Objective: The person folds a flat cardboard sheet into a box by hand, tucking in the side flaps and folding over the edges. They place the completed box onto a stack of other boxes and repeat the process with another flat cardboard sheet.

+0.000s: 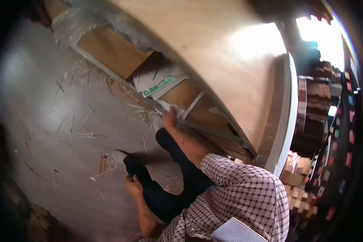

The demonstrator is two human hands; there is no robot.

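Note:
I am low on the floor beside a large wooden table (213,52), wearing a checked shirt and dark trousers. My right hand (169,118) reaches into the shelf under the tabletop and touches the edge of a white sheet (165,105) lying among cardboard pieces. Its fingers are too small and blurred to show a grip. A white and green printed carton (159,82) lies just beyond it. My left hand (132,185) rests on my dark trouser leg (165,197) near the knee and holds nothing.
Thin straw-like sticks (84,133) are scattered over the grey floor. A brown cardboard sheet (109,50) leans under the table. Stacked brown boxes (314,113) and small cartons (298,193) stand at the right. A white shoe (119,155) shows on the floor.

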